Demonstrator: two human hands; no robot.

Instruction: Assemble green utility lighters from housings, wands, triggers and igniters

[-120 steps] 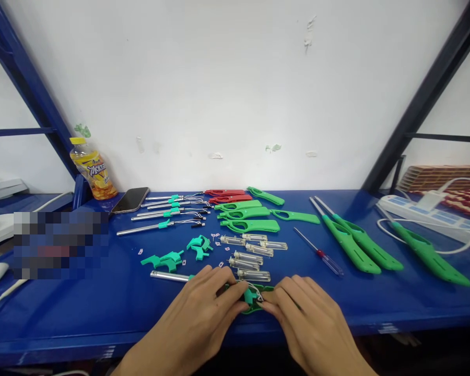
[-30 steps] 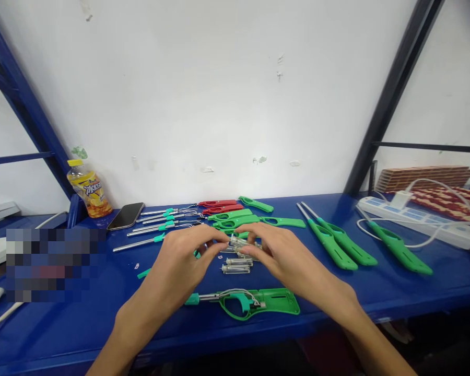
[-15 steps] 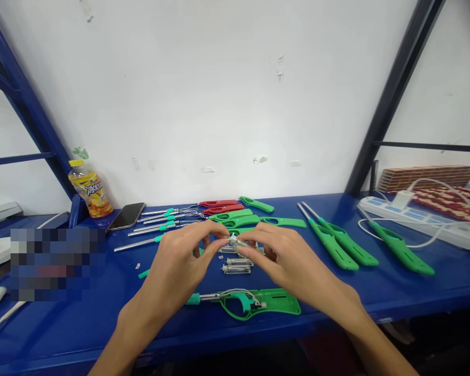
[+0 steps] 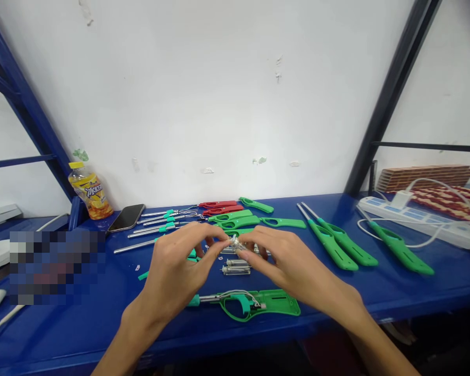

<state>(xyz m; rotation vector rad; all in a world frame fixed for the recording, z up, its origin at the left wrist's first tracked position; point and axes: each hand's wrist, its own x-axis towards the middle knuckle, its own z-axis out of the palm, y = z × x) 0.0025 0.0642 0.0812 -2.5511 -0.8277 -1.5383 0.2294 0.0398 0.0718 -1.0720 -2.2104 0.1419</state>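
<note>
Above the middle of the desk, my right hand (image 4: 290,256) grips a small clear lighter fuel tank (image 4: 238,245) between thumb and fingers. My left hand (image 4: 180,261) is closed in a pinch at the tank's metal-and-white valve end. Fingertips partly cover whatever is at that end. Below my hands lies an opened green gas lighter (image 4: 278,302), its trigger, wires and metal tube showing in the half shell. More clear fuel tanks (image 4: 236,270) rest behind it, partly hidden by my right hand.
Further back lie green shell halves (image 4: 284,223), red shell halves (image 4: 219,204) and metal lighter tubes (image 4: 139,245). Closed green lighters (image 4: 332,248) are at right, near a white power strip (image 4: 426,219) with a cable. A phone (image 4: 127,217) and drink bottle (image 4: 90,193) stand left.
Both hands stay together at the fuel tank. My fingers have shifted slightly and the tank's valve end is tilted a little differently. Nothing on the desk has visibly moved.
</note>
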